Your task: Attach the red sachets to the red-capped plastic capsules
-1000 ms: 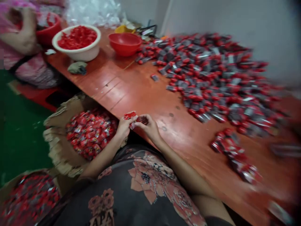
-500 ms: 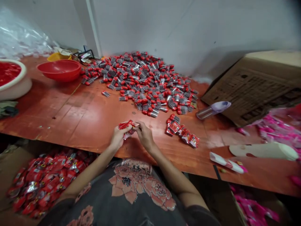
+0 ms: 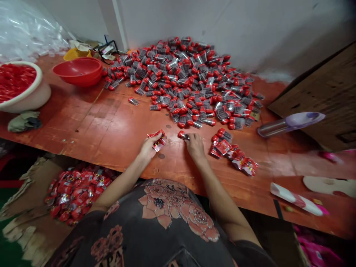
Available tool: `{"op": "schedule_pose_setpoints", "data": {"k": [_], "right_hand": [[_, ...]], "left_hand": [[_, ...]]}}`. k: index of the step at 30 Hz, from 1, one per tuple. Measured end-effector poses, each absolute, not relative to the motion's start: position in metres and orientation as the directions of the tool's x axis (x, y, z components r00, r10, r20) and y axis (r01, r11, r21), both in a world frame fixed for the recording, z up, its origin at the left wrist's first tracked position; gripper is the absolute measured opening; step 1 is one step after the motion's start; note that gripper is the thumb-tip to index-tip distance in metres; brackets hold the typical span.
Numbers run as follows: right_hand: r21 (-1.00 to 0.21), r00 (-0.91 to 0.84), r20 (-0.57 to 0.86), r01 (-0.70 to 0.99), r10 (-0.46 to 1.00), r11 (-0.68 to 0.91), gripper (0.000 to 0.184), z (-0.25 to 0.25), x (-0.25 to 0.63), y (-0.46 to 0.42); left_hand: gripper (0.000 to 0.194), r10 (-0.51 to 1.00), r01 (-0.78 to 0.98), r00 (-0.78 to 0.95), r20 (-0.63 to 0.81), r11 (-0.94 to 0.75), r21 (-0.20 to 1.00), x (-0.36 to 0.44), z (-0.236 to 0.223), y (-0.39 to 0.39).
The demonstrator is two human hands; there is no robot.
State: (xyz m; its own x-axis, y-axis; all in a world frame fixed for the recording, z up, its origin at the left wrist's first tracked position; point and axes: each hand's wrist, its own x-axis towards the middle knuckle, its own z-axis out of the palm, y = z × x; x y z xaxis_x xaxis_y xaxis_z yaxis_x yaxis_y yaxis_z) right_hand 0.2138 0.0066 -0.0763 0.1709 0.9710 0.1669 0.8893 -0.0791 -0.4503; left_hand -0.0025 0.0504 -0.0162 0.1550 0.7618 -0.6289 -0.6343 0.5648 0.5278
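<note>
My left hand (image 3: 148, 146) is closed on a small red printed packet (image 3: 159, 141) with a clear part, held just above the orange-red table (image 3: 111, 129). To its right, my right hand (image 3: 195, 146) pinches a small red-capped clear tube (image 3: 183, 135) with dark contents. Beyond both hands spreads a large heap of the same red-capped tubes (image 3: 189, 81). Several red packets (image 3: 235, 154) and a few tubes lie together to the right of my right hand.
A red bowl (image 3: 79, 70) and a white tub (image 3: 43, 89) of red pieces stand at left. Below the table edge, a carton (image 3: 30, 215) holds red packets (image 3: 78, 193). On the right are a scoop-like clear tube (image 3: 278, 128), a cardboard box (image 3: 328, 89) and a white roll (image 3: 294, 198).
My hands were together at the packet; now they are apart. The right hand has moved right and taken hold of a red-capped tube, while the left keeps the packet. The camera view has shifted.
</note>
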Motion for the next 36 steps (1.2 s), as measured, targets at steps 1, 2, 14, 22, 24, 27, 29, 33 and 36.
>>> {"op": "schedule_pose_setpoints", "data": {"k": [1,2,14,22,24,27,29,33,36], "right_hand": [[-0.469,0.152,0.163,0.881,0.975,-0.059,0.026,-0.077,0.21,0.001],[-0.507,0.142,0.162,0.861,0.976,-0.042,0.027,-0.076,0.206,-0.004],[-0.995,0.342,-0.09,-0.066,0.935,-0.072,0.03,-0.026,0.141,-0.066],[-0.996,0.381,-0.082,-0.07,0.921,-0.06,0.031,-0.026,0.142,-0.058],[-0.996,0.372,-0.088,-0.064,0.924,-0.069,0.032,-0.029,0.141,-0.057],[-0.994,0.346,-0.104,-0.062,0.932,-0.088,0.035,-0.032,0.141,-0.058],[-0.993,0.327,-0.114,-0.063,0.938,-0.099,0.035,-0.031,0.141,-0.059],[-0.985,0.281,-0.166,-0.091,0.945,-0.146,0.033,-0.023,0.144,-0.06],[-0.98,0.271,-0.191,-0.102,0.943,-0.169,0.032,-0.02,0.148,-0.059]], "left_hand": [[0.01,0.753,-0.643,0.153,-0.639,0.567,0.515,-0.001,-0.017,0.051],[0.01,0.747,-0.647,0.152,-0.647,0.57,0.506,0.001,-0.017,0.052],[0.01,0.763,-0.66,0.123,-0.634,0.54,0.522,0.012,-0.024,0.051],[0.008,0.769,-0.637,0.1,-0.632,0.537,0.553,0.019,-0.019,0.045],[0.009,0.776,-0.641,0.101,-0.622,0.529,0.556,0.02,-0.017,0.043],[0.013,0.784,-0.643,0.08,-0.615,0.512,0.569,0.022,-0.013,0.04],[0.015,0.798,-0.64,0.058,-0.599,0.49,0.592,0.022,-0.01,0.039],[0.023,0.842,-0.631,0.028,-0.539,0.434,0.644,0.022,-0.008,0.036],[0.024,0.871,-0.617,0.039,-0.49,0.407,0.674,0.022,-0.008,0.035]]}}
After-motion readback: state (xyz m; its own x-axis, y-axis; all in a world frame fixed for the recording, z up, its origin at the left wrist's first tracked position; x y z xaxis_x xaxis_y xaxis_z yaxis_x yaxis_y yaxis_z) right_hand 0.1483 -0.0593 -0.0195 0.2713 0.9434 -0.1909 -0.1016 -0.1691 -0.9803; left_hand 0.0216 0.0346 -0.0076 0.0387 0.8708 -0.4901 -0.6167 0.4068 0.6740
